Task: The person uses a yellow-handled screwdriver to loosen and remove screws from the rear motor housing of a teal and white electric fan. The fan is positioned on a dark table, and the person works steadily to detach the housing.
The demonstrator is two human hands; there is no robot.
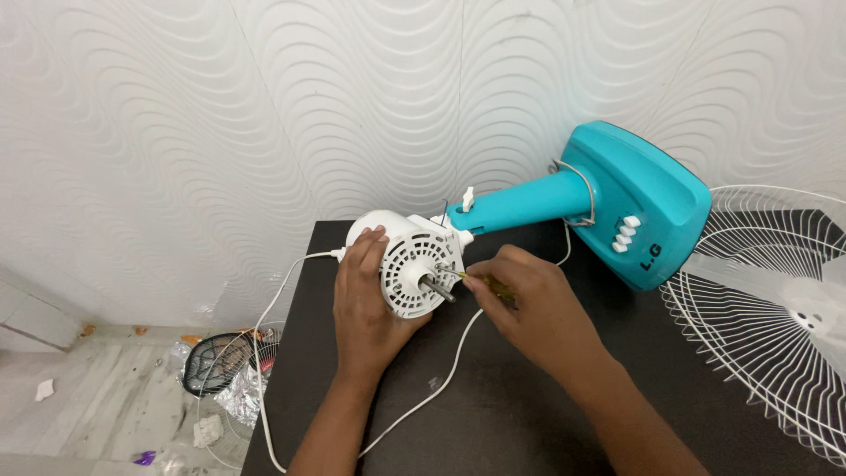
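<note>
Left hand [368,300] grip wraps one white fan motor housing [410,263] lying on black counter [493,405]. Right hand [529,304] grip pinches one screwdriver [471,278], tip at housing face beside steel shaft [438,288]. Right of grips: one teal fan base [648,198], four white buttons [626,234], one wire guard [775,317].
</note>
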